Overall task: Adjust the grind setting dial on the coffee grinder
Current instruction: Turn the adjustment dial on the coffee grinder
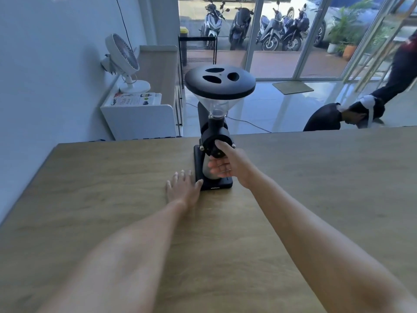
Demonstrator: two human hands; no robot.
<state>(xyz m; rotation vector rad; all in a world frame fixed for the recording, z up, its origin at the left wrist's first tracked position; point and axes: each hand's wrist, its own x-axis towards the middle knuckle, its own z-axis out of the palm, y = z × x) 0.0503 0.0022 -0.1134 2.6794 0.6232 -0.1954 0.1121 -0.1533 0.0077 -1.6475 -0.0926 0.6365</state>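
A black coffee grinder (220, 86) with a clear funnel hopper and a round black lid stands on the wooden table (90, 177). Its round black grind dial (211, 141) faces me at mid height. My right hand (228, 163) reaches up to the dial; the thumb lies on the dial's front right edge, while the other fingers hang loosely spread below it, in front of the metal cup. My left hand (182, 188) lies flat on the table, fingers apart, with its thumb touching the left corner of the grinder's black base (217, 186).
Beyond the table's far edge, a white cabinet (140, 118) holds a white fan (123, 62) and a book. A person (334, 116) bends low on the tiled floor at right. Glass doors show parked scooters (255, 26) outside.
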